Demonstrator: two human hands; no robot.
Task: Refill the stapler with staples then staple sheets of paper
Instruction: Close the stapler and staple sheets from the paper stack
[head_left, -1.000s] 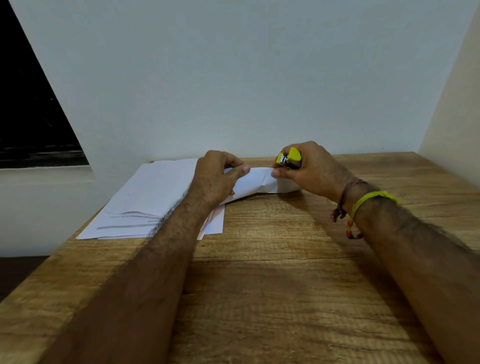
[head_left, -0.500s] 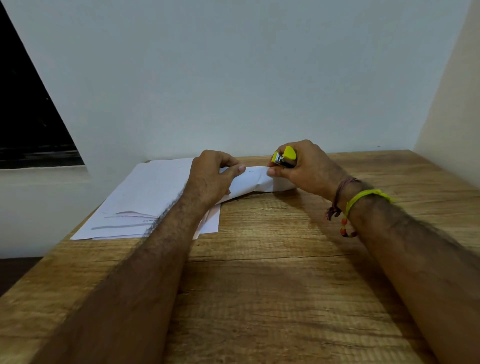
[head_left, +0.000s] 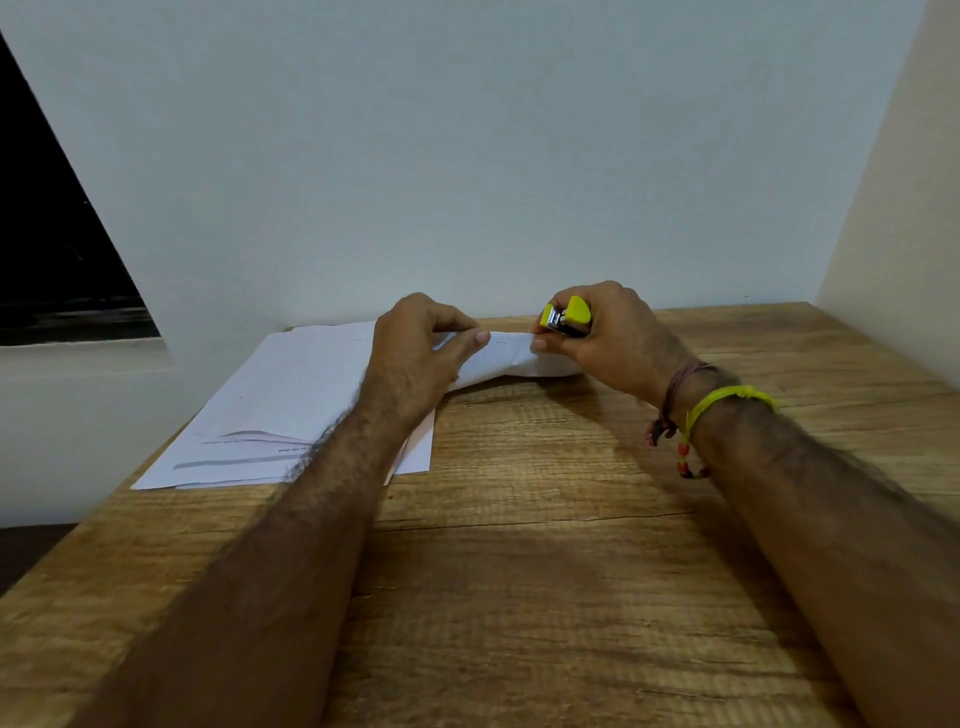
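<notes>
Take the stapler (head_left: 566, 318) as the marker: it is small, yellow on top with a metal nose, and sits up near the far edge of the wooden table (head_left: 545, 571), close to the pale wall (head_left: 467, 156). The right hand (head_left: 605, 338) is curled round it, fingers wrapped over the back and the thumb tucked low under its nose, where it meets the raised corner of the papers (head_left: 311, 395). That corner lifts off the table just below and to the left of the stapler, bowed up in a soft hump between the two hands. The left hand (head_left: 421, 353) is left of the stapler, pinching the same lifted edge, thumb stretched toward the stapler along the paper and the other fingers bent over the top. The rest of the sheets lie flat and loosely fanned farther left of the stapler, running toward the table's left edge, with faint grey print showing on the near ends. Whether the stapler's mouth is actually over the paper I cannot tell; the fingers hide it. On the right wrist, nearer than the stapler, sit a yellow band (head_left: 727, 397) and a thin brownish thread (head_left: 675, 395) with small beads hanging.
</notes>
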